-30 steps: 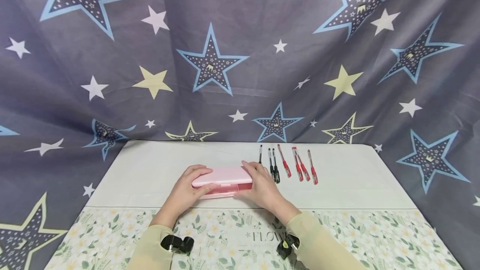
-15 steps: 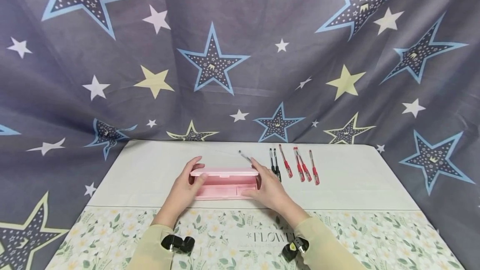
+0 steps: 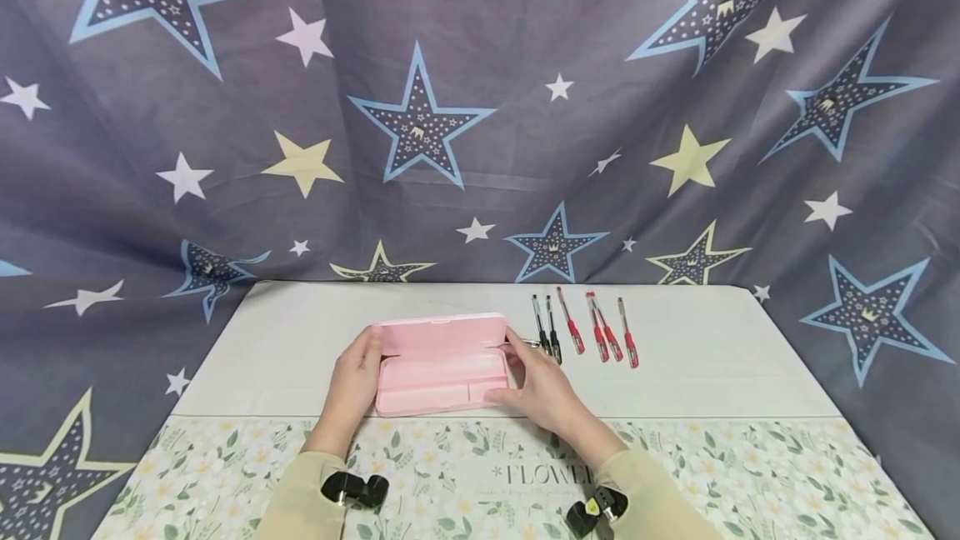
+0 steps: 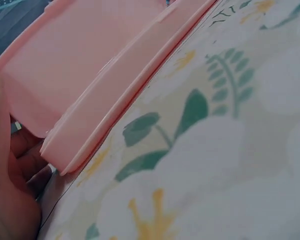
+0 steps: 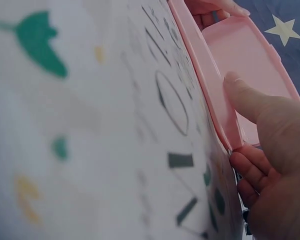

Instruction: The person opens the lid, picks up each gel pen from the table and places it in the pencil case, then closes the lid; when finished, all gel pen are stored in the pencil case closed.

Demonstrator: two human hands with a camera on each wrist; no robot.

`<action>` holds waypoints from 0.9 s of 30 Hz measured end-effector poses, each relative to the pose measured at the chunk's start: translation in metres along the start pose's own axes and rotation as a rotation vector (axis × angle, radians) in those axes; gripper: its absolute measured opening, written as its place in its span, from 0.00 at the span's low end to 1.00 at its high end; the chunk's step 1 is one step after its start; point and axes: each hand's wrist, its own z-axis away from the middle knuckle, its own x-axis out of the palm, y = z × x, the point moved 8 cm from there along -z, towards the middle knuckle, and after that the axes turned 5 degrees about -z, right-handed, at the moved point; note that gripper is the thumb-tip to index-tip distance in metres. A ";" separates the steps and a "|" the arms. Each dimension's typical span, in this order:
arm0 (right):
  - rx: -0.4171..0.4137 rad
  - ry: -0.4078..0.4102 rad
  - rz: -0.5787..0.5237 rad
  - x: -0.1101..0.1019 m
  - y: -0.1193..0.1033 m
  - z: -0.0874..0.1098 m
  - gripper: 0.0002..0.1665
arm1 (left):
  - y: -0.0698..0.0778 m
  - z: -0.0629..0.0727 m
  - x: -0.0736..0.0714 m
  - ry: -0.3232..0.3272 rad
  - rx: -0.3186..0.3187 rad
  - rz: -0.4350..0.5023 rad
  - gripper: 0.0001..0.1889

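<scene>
A pink pencil case (image 3: 442,373) stands with its lid (image 3: 442,333) raised, and its inside shows a small divided compartment at the right end. My left hand (image 3: 354,377) holds the left end, thumb up by the lid and fingers behind the case. My right hand (image 3: 546,390) grips the right end; in the right wrist view the thumb (image 5: 245,97) lies over the front wall and the other fingers curl below the edge. Just behind the right hand lies a pen (image 3: 531,343), partly hidden by that hand.
Two black pens (image 3: 553,330) lie right of the case. Beyond them are several red pens (image 3: 600,327). A floral mat (image 3: 450,473) covers the near part of the white table (image 3: 300,315). A star-patterned curtain (image 3: 480,107) hangs behind.
The lid has swung up and back, and the case has tilted to show its inside. The left hand shifted toward the lid's left edge. One pen behind the case has turned sideways.
</scene>
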 end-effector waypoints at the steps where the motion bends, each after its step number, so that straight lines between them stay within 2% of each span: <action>1: -0.012 -0.002 0.007 0.001 -0.002 0.000 0.67 | -0.001 0.000 -0.002 0.019 -0.007 -0.007 0.35; 4: -0.040 -0.017 0.029 0.003 -0.005 0.000 0.66 | -0.006 -0.001 -0.007 0.071 -0.020 -0.024 0.35; 9: -0.035 -0.029 0.039 -0.001 -0.005 -0.002 0.60 | -0.004 -0.001 -0.010 0.050 -0.072 -0.015 0.35; 13: -0.043 0.034 0.064 -0.015 -0.005 -0.007 0.46 | -0.005 -0.003 -0.009 0.028 -0.090 -0.018 0.34; 17: -0.033 0.112 0.142 -0.031 0.001 -0.016 0.35 | -0.005 -0.003 -0.009 0.013 -0.109 -0.022 0.35; 22: 0.000 0.151 0.238 -0.041 0.011 -0.026 0.28 | -0.005 -0.003 -0.008 0.002 -0.118 -0.013 0.35; 27: 0.008 0.152 0.302 -0.043 0.015 -0.034 0.24 | -0.005 -0.003 -0.008 0.003 -0.110 -0.012 0.32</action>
